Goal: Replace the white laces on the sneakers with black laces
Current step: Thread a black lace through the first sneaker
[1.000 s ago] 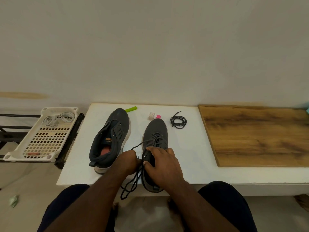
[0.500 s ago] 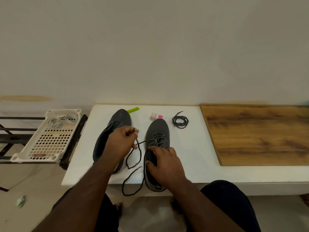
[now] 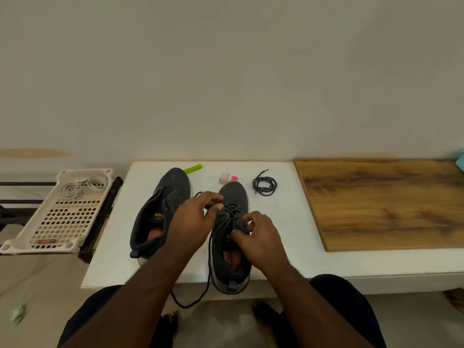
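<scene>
Head view: two dark grey sneakers stand side by side on the white surface [image 3: 288,227], toes pointing to the far wall. The right sneaker [image 3: 232,249] is partly laced with a black lace [image 3: 208,262], whose loose end runs down the shoe's left side, drops over the near edge of the surface and loops below it. The left hand [image 3: 194,222] hovers over the gap between the two shoes, its thumb and fingertips pinched together on the lace just left of the right sneaker's eyelets. The right hand [image 3: 258,238] sits on the right sneaker's upper, fingers curled and pinching at the eyelet row; whether they hold the lace itself or the shoe's edge cannot be told. The left sneaker [image 3: 160,214] has no lace in its eyelets and shows a reddish insole. A second black lace [image 3: 265,185], coiled, lies on the surface just right of the right sneaker's toe. White laces [image 3: 82,188] lie bundled at the far end of a white perforated tray [image 3: 57,222] on a dark rack to the left of the surface. A green tube [image 3: 192,169] lies by the left sneaker's toe, and a small bottle with a pink cap [image 3: 228,177] lies just beyond the right sneaker's toe. A wooden board [image 3: 389,204] covers the surface's right part.
</scene>
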Available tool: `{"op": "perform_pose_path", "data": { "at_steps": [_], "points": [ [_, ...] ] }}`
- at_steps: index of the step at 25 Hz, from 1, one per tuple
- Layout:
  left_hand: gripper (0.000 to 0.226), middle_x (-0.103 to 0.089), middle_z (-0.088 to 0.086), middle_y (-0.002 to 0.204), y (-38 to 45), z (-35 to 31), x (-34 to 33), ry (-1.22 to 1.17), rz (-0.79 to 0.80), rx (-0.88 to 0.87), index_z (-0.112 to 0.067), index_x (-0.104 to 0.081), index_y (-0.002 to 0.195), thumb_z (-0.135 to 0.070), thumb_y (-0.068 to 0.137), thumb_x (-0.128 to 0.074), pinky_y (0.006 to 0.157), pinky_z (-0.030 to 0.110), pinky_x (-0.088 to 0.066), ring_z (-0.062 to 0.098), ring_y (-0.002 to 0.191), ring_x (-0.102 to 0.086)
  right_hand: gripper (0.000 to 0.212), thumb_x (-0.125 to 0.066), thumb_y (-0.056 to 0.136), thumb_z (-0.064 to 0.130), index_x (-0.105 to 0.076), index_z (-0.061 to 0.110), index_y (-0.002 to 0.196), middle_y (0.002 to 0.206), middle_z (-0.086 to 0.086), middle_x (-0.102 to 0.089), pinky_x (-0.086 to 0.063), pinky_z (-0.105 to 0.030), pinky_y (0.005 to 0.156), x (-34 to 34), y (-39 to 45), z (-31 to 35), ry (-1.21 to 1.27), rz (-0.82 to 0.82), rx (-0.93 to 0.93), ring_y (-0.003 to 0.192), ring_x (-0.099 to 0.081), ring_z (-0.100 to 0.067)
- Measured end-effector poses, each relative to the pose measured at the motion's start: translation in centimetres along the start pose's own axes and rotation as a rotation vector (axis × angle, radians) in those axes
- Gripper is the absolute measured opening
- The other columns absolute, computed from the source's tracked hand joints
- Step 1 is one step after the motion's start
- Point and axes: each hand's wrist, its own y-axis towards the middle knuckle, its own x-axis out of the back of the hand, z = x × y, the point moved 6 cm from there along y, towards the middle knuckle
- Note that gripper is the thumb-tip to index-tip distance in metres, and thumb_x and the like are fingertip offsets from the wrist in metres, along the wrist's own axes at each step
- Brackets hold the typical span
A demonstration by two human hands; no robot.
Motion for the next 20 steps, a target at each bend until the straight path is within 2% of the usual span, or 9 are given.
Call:
{"op": "perform_pose_path", "data": {
  "at_steps": [3,6,8,10,12,16,20],
  "points": [
    [0.012,-0.07,-0.016,0.091,0.2,0.0,-1.1,0.026,0.063,-0.031,-0.025,-0.075,0.101,-0.022,0.092,-0.067,0.076,0.007,-0.037,-0.002,0.084,-0.056,0.033,-0.069,0.081,0.039,-0.056,0.025,0.107,0.104,0.005,-0.054,-0.052,-0.026,0.077,-1.1,0.2,0.1,-0.195,0.077,0.025,0.089,-0.056,-0.011],
    [0.013,-0.072,-0.01,0.093,-0.1,-0.1,-2.3,0.038,0.175,-0.002,-0.024,-0.075,0.101,-0.024,0.092,-0.066,0.074,0.008,-0.038,0.001,0.084,-0.059,0.019,-0.057,0.092,0.034,-0.063,0.022,0.105,0.1,0.004,-0.06,-0.051,-0.026,0.076,-1.0,0.7,0.3,-0.294,0.041,0.04,0.084,-0.057,-0.011],
    [0.011,-0.071,-0.009,0.091,-0.5,0.0,-3.1,0.057,0.251,0.038,-0.023,-0.074,0.099,-0.024,0.092,-0.065,0.073,0.011,-0.042,0.004,0.083,-0.06,0.016,-0.056,0.094,0.029,-0.069,0.021,0.1,0.093,0.004,-0.067,-0.055,-0.028,0.076,-0.3,1.2,-0.3,-0.21,0.033,-0.006,0.08,-0.061,-0.01],
    [0.009,-0.07,-0.008,0.087,-0.6,0.3,-3.5,0.054,0.28,0.093,-0.023,-0.073,0.094,-0.026,0.091,-0.065,0.074,0.021,-0.051,0.006,0.08,-0.063,0.014,-0.059,0.095,0.027,-0.071,0.021,0.1,0.093,0.005,-0.069,-0.055,-0.029,0.078,0.4,1.7,-1.3,-0.095,0.044,-0.084,0.083,-0.063,-0.011],
    [0.008,-0.069,-0.008,0.085,-0.5,0.4,-4.1,0.087,0.299,0.123,-0.024,-0.071,0.091,-0.029,0.091,-0.064,0.075,0.026,-0.054,0.007,0.079,-0.063,0.012,-0.063,0.094,0.024,-0.072,0.019,0.099,0.093,0.003,-0.07,-0.055,-0.032,0.08,0.7,2.1,-2.3,0.012,0.064,-0.154,0.085,-0.064,-0.014],
    [0.008,-0.065,-0.009,0.082,-0.4,0.1,-5.2,0.204,0.339,0.116,-0.028,-0.064,0.087,-0.034,0.091,-0.06,0.072,0.027,-0.053,0.009,0.076,-0.061,0.008,-0.063,0.093,0.017,-0.071,0.019,0.091,0.089,-0.002,-0.071,-0.059,-0.042,0.083,0.4,2.4,-3.1,0.157,0.084,-0.239,0.086,-0.067,-0.021],
    [0.011,-0.06,-0.01,0.08,-0.5,-0.1,-6.1,0.277,0.358,0.071,-0.028,-0.063,0.092,-0.037,0.094,-0.056,0.065,0.021,-0.045,0.008,0.073,-0.057,0.015,-0.061,0.095,0.013,-0.067,0.024,0.086,0.092,-0.003,-0.071,-0.059,-0.044,0.088,0.1,2.2,-3.3,0.26,0.12,-0.289,0.09,-0.068,-0.022]
  ]
}}
